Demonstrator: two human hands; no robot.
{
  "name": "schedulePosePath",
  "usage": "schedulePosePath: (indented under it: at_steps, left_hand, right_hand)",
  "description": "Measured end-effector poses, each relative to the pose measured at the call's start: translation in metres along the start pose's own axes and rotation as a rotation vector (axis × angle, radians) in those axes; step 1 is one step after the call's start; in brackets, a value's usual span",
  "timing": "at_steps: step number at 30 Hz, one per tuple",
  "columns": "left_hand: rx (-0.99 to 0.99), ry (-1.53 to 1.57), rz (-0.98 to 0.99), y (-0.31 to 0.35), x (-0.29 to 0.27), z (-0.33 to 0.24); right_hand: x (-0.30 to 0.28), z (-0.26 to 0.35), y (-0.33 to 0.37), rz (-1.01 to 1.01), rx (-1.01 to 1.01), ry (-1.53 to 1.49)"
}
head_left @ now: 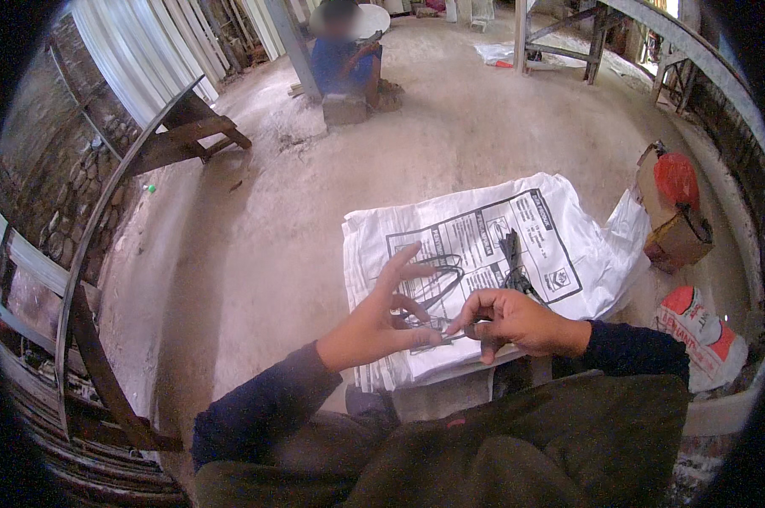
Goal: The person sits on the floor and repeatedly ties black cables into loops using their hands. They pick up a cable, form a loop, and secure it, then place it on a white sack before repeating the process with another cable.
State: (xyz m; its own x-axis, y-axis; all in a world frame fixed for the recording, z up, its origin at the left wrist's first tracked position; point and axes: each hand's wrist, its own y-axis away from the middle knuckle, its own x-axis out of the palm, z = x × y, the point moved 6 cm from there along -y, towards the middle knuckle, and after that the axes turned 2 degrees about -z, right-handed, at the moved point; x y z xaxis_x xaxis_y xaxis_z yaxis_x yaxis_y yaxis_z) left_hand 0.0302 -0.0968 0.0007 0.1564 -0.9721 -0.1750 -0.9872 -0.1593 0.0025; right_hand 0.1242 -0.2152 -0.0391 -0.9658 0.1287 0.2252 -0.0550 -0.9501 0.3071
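Note:
A stack of white woven sacks (370,229) with black print lies in front of me, its top sack facing up. Over its left part my left hand (387,309) is held with fingers apart and the thumb stretched toward the right hand. Thin black cords (450,269) curve in a loop beside its fingers. My right hand (518,322) is closed in a pinch close by; something thin shows at its fingertips, too small to name. A bundle of black strands (510,247) rests on the top sack beyond the right hand.
To the right stand a cardboard box (660,190) with a red bag (677,179) and a red-and-white sack (700,339). A wooden bench (192,127) is at the left. Farther off, a person in blue (344,68) sits near a post (291,46). A wooden table (598,42) stands at the back right.

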Motion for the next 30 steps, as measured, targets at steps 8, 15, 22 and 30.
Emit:
schedulePosePath:
  at_steps: [8,15,22,30]
  left_hand:
    - [-0.165,0.099,0.159,-0.004,0.041,0.056]
    - [-0.146,-0.09,-0.002,-0.013,0.027,0.055]
    - [-0.236,0.013,-0.115,-0.006,0.008,0.056]
    - [-0.411,0.074,-0.18,-0.007,0.002,0.06]
  right_hand:
    - [0.001,-0.011,-0.007,-0.093,0.123,-0.277]
    - [-0.009,-0.011,-0.008,-0.154,0.02,-0.266]
    - [-0.024,0.014,0.003,-0.365,-0.212,-0.205]
    - [-0.015,0.033,0.012,-0.081,-0.369,-0.279]
